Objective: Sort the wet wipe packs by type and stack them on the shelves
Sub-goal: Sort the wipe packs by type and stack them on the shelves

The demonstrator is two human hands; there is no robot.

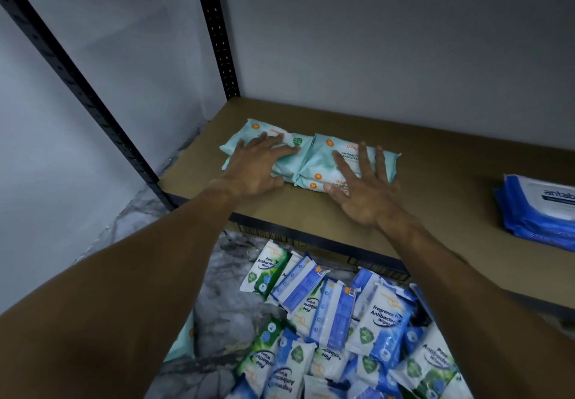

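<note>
Both hands are up on the shelf [435, 187], mid-frame. The left hand [259, 165] lies flat on the left teal stack [245, 137], grip spread, fingers straight and pressing the top pack. Its thumb is tucked out of sight under the hand. The right hand [364, 192] covers the right teal stack [320, 156], grip fanned wide over the wrapper, thumb down at the stack's front edge.

The two stacks touch side by side, left of the shelf's centre. How many packs each one holds is hard to tell, since the hands hide most of them and only edges show. The top print reads "ANTIBACT" and the rest goes under the fingers.

At the far right edge, blue packs [535, 212] sit stacked on the same shelf, well apart from the teal and cut off by the border.

At bottom centre, a heap of loose packs [329, 314] lies on the marbled floor [224, 277]. Green "Pine" and blue "Fragrance Free" packs are jumbled together, running off the bottom of the frame and partly behind the forearms.

A black upright [214, 25] rises in the upper left.
</note>
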